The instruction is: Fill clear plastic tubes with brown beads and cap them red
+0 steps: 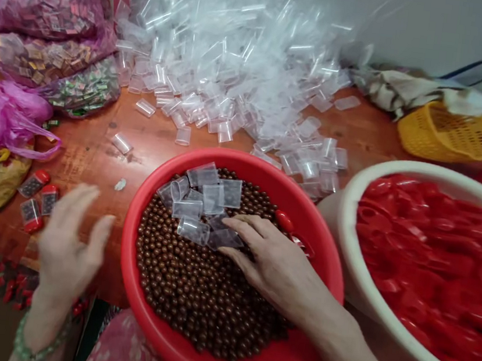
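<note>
My right hand [265, 254] reaches into a red basin [132, 302] of small round brown balls [193, 286]. Its thumb and fingers close about a clear plastic cup [225, 239] lying on the balls. Several more clear cups [212, 199] are heaped just beyond the fingertips. A red cap [284, 221] rests at the basin's right side. My left hand [73, 242], blurred, hovers left of the basin with fingers apart and nothing in it. Beside it on the table are three filled cups with red ends [31, 214].
A large pile of clear cups [230, 85] covers the back of the wooden table [90, 156]. To the right stands a white-rimmed tub [350, 217] full of red plastic pieces [433, 257], with a yellow basket [452, 136] behind it. Stuffed plastic bags [47, 4] sit at left.
</note>
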`<action>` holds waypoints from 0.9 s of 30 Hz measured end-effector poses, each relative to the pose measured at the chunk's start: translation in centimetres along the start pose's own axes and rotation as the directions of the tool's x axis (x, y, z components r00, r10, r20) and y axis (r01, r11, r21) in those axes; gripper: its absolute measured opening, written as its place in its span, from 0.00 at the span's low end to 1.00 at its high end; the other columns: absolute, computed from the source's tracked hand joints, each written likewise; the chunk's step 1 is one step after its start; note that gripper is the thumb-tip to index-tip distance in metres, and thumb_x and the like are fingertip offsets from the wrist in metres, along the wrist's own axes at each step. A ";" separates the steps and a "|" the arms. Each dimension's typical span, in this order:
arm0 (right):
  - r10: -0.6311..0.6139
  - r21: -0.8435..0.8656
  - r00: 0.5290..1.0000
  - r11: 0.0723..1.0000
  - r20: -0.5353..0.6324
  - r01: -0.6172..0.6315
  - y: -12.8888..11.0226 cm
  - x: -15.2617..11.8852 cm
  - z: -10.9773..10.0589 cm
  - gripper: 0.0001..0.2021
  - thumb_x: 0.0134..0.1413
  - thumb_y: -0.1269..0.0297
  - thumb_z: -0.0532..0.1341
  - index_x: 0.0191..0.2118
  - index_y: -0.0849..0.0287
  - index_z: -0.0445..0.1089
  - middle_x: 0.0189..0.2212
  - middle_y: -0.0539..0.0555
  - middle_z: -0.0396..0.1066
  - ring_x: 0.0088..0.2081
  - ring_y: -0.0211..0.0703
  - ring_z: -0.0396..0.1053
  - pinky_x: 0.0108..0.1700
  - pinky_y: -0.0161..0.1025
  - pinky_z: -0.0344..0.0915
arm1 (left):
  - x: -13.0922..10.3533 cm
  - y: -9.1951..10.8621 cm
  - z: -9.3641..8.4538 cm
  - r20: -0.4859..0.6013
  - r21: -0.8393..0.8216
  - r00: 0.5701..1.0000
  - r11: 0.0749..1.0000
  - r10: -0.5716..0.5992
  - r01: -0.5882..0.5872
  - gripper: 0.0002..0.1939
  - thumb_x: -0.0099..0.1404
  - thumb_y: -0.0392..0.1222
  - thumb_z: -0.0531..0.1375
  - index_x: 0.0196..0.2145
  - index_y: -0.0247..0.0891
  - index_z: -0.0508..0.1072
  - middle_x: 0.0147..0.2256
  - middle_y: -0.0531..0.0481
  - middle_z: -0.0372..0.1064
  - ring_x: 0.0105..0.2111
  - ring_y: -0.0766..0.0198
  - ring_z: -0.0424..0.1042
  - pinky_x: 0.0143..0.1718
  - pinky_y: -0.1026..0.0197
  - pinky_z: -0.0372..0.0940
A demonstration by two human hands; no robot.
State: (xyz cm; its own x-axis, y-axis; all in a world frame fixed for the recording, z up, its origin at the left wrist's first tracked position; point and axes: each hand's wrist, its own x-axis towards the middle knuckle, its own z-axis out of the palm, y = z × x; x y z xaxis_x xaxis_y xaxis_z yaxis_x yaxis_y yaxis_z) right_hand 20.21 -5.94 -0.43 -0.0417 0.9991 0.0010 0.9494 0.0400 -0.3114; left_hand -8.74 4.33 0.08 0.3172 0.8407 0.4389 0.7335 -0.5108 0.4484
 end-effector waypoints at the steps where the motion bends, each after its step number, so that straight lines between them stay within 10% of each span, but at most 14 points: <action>1: 0.009 0.027 1.000 1.000 0.018 -0.010 0.0 0.1 0.0 0.15 0.60 0.64 0.59 0.51 0.59 0.68 0.45 0.59 0.72 0.46 0.51 0.72 0.48 0.47 0.70 | 0.1 1.8 0.4 0.053 -0.062 0.991 0.991 0.121 -0.117 0.18 0.64 0.40 0.61 0.52 0.37 0.69 0.50 0.42 0.72 0.51 0.53 0.71 0.55 0.48 0.66; 4: 0.022 0.117 0.996 0.993 0.084 -0.032 -0.3 0.2 0.0 0.08 0.62 0.66 0.56 0.44 0.58 0.70 0.38 0.57 0.72 0.40 0.47 0.73 0.43 0.45 0.72 | 0.7 6.1 1.6 0.256 -0.238 0.907 0.931 0.334 -0.276 0.11 0.67 0.36 0.58 0.47 0.34 0.70 0.43 0.42 0.74 0.45 0.58 0.71 0.50 0.54 0.69; 11: -0.080 0.270 0.994 0.961 0.070 0.058 -1.0 -0.6 -0.5 0.13 0.64 0.71 0.51 0.49 0.57 0.68 0.41 0.56 0.73 0.42 0.43 0.74 0.44 0.42 0.72 | 2.5 8.7 5.3 0.631 -0.193 0.528 0.774 0.568 -0.603 0.13 0.69 0.30 0.50 0.48 0.26 0.68 0.44 0.38 0.70 0.44 0.52 0.68 0.44 0.52 0.68; 20: -0.082 0.264 0.975 0.964 0.205 0.025 0.4 -1.5 -0.8 0.12 0.65 0.68 0.53 0.50 0.58 0.68 0.39 0.54 0.76 0.40 0.42 0.76 0.43 0.38 0.71 | 3.0 8.7 5.1 0.765 -0.162 0.460 0.826 0.451 -0.540 0.13 0.68 0.28 0.47 0.46 0.31 0.68 0.40 0.43 0.70 0.43 0.55 0.67 0.45 0.55 0.67; 27: -0.140 -0.136 0.984 0.979 0.112 0.154 -0.5 -2.0 0.3 0.11 0.62 0.70 0.53 0.45 0.60 0.70 0.39 0.59 0.72 0.33 0.44 0.71 0.34 0.40 0.68 | 1.1 7.3 3.7 0.738 -0.101 0.468 0.765 0.486 -0.636 0.18 0.69 0.32 0.47 0.55 0.26 0.62 0.47 0.37 0.67 0.47 0.51 0.65 0.49 0.50 0.64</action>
State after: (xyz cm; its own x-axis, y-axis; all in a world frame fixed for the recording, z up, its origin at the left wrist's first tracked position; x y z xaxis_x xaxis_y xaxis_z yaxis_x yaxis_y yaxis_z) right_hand 19.74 -7.96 -0.58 -0.2084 0.9761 -0.0615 0.9649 0.1949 -0.1758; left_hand -0.83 2.18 0.94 0.9487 0.2777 -0.1509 0.2988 -0.9437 0.1421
